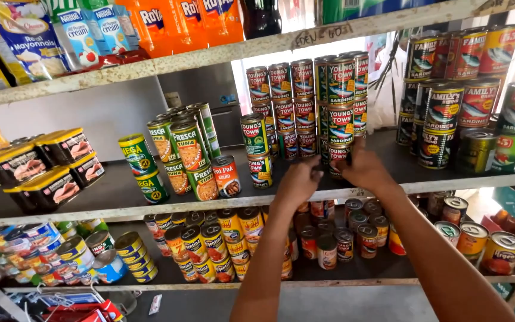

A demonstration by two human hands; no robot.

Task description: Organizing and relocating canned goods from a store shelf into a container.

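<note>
My left hand and my right hand reach to the middle shelf from below. Between them stands a small red-and-green can, at the foot of a stack of like cans. The right hand's fingers wrap its right side. The left hand's fingers curl against its left side, and my hands hide the can's base. Both forearms rise from the lower right.
Green tuna cans stand left of the hands, and black tins with yellow lids sit farther left. Sardine cans are piled at the right. The lower shelf holds several small cans. Orange bottles and pouches stand on top.
</note>
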